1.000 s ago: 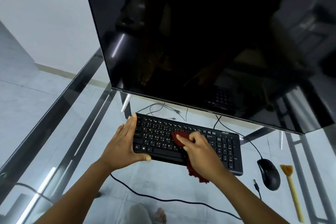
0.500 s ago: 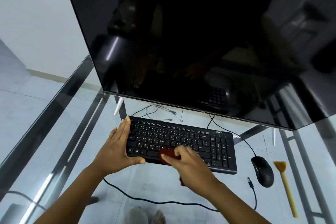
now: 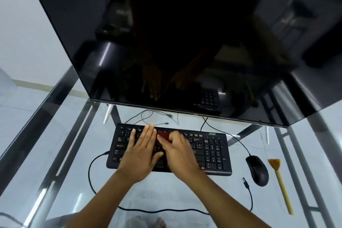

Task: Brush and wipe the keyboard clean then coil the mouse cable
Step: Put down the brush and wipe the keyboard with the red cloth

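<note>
Right hand (image 3: 180,151) pinches red cloth (image 3: 163,137) on keyboard (image 3: 212,151), centre frame; left hand (image 3: 141,149) flat, grip open: wipe row-wise, brace firmly.

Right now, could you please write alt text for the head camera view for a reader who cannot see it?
Two bare hands work on a black keyboard on a glass desk: the left hand lies flat on the keys while the right hand presses a red cloth against them. A black mouse and a yellow brush lie to the right, below a dark monitor.
</note>
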Demonstrator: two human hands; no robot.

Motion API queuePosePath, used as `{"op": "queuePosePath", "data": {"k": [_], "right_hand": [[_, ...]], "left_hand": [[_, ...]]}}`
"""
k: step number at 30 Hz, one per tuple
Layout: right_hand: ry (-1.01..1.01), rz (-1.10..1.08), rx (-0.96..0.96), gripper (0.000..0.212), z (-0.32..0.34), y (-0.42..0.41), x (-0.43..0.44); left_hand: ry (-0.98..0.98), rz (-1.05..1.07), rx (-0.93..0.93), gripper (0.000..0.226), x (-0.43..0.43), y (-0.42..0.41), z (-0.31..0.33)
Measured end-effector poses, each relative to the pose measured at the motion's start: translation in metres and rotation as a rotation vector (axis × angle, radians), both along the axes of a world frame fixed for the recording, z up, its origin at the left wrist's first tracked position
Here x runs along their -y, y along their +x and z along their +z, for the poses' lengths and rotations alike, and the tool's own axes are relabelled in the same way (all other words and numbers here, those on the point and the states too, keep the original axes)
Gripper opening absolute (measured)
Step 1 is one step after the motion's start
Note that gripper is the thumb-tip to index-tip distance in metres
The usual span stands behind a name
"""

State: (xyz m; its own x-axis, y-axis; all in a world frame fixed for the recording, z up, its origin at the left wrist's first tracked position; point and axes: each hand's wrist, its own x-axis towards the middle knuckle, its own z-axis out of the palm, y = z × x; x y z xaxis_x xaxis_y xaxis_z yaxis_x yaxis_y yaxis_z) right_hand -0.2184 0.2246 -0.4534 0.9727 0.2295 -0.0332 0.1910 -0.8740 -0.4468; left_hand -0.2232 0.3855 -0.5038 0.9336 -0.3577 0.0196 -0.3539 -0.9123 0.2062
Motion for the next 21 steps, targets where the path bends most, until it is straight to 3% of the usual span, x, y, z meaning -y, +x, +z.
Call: {"op": "queuePosePath", "data": {"k": [2, 5, 8, 11, 15, 17, 21], "right_hand": [[0.096, -0.202, -0.016, 0.023, -0.003, 0.01, 0.019], [0.068, -0.38, -0.046, 0.019, -0.01, 0.02, 0.029], [0.136, -0.222, -0.063, 0.038, 0.001, 0.013, -0.007], [-0.001, -0.095, 0.005, 0.039, 0.008, 0.009, 0.006], [-0.12, -0.309, -0.052, 0.023, 0.005, 0.023, 0.069], [-0.059, -0.347, -0.089, 0.022, 0.009, 0.016, 0.076], [-0.065, -0.015, -0.092, 0.03, 0.018, -0.016, 0.057]], "left_hand": [[0.013, -0.006, 0.016, 0.074, -0.002, 0.0, -0.001], [0.037, -0.006, 0.023, 0.075, -0.002, 0.0, -0.002], [0.051, 0.002, 0.025, 0.074, -0.001, -0.002, -0.003], [0.026, -0.012, 0.034, 0.076, -0.004, 0.0, -0.005], [0.02, -0.005, 0.044, 0.077, -0.003, 0.001, -0.006], [0.008, 0.007, 0.039, 0.074, 0.001, 0.001, -0.004], [-0.049, -0.056, 0.046, 0.063, 0.023, 0.004, 0.005]]}}
